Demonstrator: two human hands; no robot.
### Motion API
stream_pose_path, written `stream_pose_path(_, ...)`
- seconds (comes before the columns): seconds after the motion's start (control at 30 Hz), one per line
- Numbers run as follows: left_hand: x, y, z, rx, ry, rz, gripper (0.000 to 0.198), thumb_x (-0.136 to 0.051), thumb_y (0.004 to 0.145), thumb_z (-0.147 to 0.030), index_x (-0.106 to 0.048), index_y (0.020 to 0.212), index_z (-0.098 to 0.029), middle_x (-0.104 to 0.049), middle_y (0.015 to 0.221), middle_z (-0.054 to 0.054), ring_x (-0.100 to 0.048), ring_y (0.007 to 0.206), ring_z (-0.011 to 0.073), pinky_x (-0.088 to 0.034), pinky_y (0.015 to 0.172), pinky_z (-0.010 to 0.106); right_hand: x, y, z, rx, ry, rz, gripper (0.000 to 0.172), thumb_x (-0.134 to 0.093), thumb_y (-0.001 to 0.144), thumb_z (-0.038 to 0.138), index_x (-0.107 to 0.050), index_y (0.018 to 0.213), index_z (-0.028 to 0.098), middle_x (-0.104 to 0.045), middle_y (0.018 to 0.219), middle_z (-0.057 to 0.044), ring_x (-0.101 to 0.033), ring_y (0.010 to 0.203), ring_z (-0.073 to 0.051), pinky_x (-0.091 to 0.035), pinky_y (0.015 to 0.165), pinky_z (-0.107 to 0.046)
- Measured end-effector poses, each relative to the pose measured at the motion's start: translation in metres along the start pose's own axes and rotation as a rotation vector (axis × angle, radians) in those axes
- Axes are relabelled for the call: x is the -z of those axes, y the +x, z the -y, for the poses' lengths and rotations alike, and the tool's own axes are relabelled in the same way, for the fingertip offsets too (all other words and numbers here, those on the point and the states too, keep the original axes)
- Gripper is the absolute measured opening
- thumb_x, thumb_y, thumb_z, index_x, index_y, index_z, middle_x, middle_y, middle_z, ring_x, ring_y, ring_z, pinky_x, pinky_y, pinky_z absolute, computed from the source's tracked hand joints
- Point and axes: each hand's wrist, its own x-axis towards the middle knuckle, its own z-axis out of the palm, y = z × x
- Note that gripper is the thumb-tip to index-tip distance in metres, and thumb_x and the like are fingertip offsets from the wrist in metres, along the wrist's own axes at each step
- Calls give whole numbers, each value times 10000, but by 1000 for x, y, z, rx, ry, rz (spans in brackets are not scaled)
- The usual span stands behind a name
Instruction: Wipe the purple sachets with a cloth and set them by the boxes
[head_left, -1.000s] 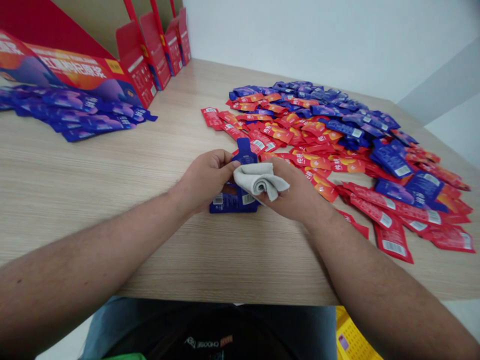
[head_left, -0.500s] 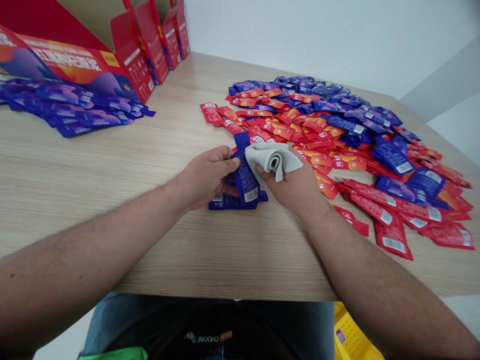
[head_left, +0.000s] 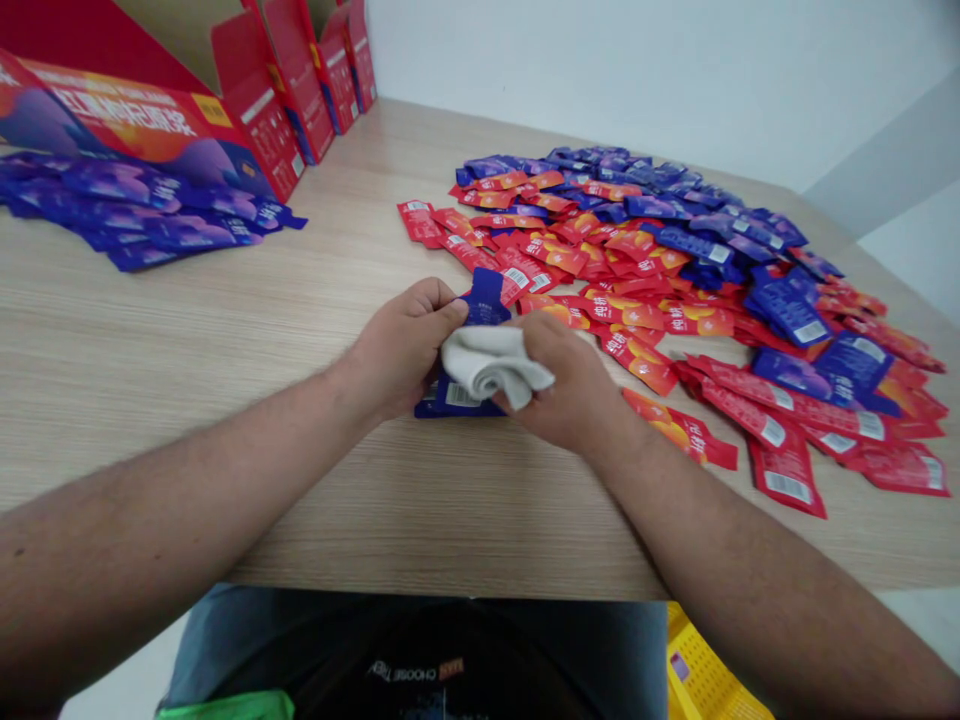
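Observation:
My left hand [head_left: 401, 350] pinches a blue sachet [head_left: 484, 305] near its top end, with the fingers curled over it. My right hand [head_left: 562, 385] is shut around a folded grey-white cloth [head_left: 495, 365] and presses it onto the sachet's middle. The cloth and both hands hide most of the sachet. Only its top tab and a lower edge with a white barcode show. Another blue sachet may lie beneath it, but I cannot tell.
A large spread of red and blue sachets [head_left: 637, 260] covers the right of the wooden table [head_left: 225, 420]. Blue sachets [head_left: 142, 210] lie in a row at left, before red cardboard display boxes [head_left: 262, 90]. A yellow crate [head_left: 697, 670] sits below the table edge.
My right hand and the cloth have moved left across the sachet, and the cloth now covers its middle. The sachet sits lower in my left hand, with less of it showing.

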Motion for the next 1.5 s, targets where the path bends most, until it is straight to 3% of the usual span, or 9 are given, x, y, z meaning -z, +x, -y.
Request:
stream_pose_path(0.1, -2, -1, -3, -32, 23, -52, 219, -602, 863, -134, -470, 704, -203, -426, 554, -50, -363, 460, 71, -280, 451, 213, 2, -1, 10, 122, -3, 245, 241, -660, 841, 279, -646, 1069, 204, -652, 986, -76, -613, 887, -225, -490, 732, -323)
stream_pose_path(0.27, -3, 0, -3, -41, -17, -100, 210, -570, 881, -133, -471, 712, -207, -443, 567, -46, -408, 486, 86, -336, 476, 226, 2, -1, 8, -66, -43, -75, 229, -665, 842, 292, -621, 1052, 216, -666, 1004, -91, -612, 931, -252, -492, 751, -344)
stream_pose_path(0.43, -2, -1, -1, -32, 76, -129, 218, -614, 864, -155, -485, 695, -204, -429, 546, -48, -354, 469, 77, -271, 447, 222, 0, -2, 10, 102, 5, 202, 262, -667, 842, 296, -637, 1088, 212, -650, 993, -73, -618, 887, -223, -486, 730, -317)
stream_pose_path(0.57, -3, -1, -2, -24, -17, -136, 203, -588, 870, -141, -478, 714, -209, -455, 559, -44, -410, 502, 91, -337, 480, 221, 0, -2, 12, -44, -23, 10, 240, -663, 849, 297, -634, 1073, 213, -662, 1010, -87, -620, 934, -244, -493, 761, -334)
stream_pose_path(0.73, -3, 0, -3, 11, -20, -121, 192, -594, 875, -162, -481, 727, -208, -455, 555, -47, -382, 475, 83, -285, 452, 224, 0, -3, 14, 81, -1, 197, 256, -662, 851, 285, -639, 1096, 210, -651, 1011, -84, -622, 910, -239, -501, 756, -337)
stream_pose_path(0.87, -3, -1, -4, -3, -104, -90, 195, -574, 882, -137, -462, 741, -211, -462, 584, -51, -441, 505, 91, -374, 500, 227, 0, -4, 11, -65, -26, -54, 244, -673, 840, 277, -628, 1073, 222, -662, 1014, -83, -617, 940, -250, -496, 755, -341)
stream_pose_path(1.03, -2, -3, -3, -3, -29, -43, 213, -583, 876, -133, -467, 711, -202, -423, 547, -50, -365, 468, 81, -275, 445, 222, 0, -3, 10, 43, -4, 132, 255, -669, 851, 323, -628, 1081, 221, -651, 1000, -74, -615, 893, -235, -496, 739, -338)
stream_pose_path(1.2, -4, -4, -1, 47, -100, 18, 201, -585, 853, -108, -473, 716, -204, -456, 562, -43, -427, 490, 95, -356, 493, 227, 5, -1, -1, -126, -100, -201, 173, -642, 871, 316, -605, 1012, 223, -652, 958, -93, -609, 936, -285, -498, 775, -399)
stream_pose_path(1.5, -5, -6, -1, 52, -105, 35, 212, -615, 826, -102, -474, 704, -203, -465, 566, -43, -444, 484, 94, -362, 488, 223, 4, -1, -3, -108, -94, -221, 188, -633, 882, 345, -618, 1029, 229, -677, 983, -98, -617, 974, -289, -513, 814, -414)
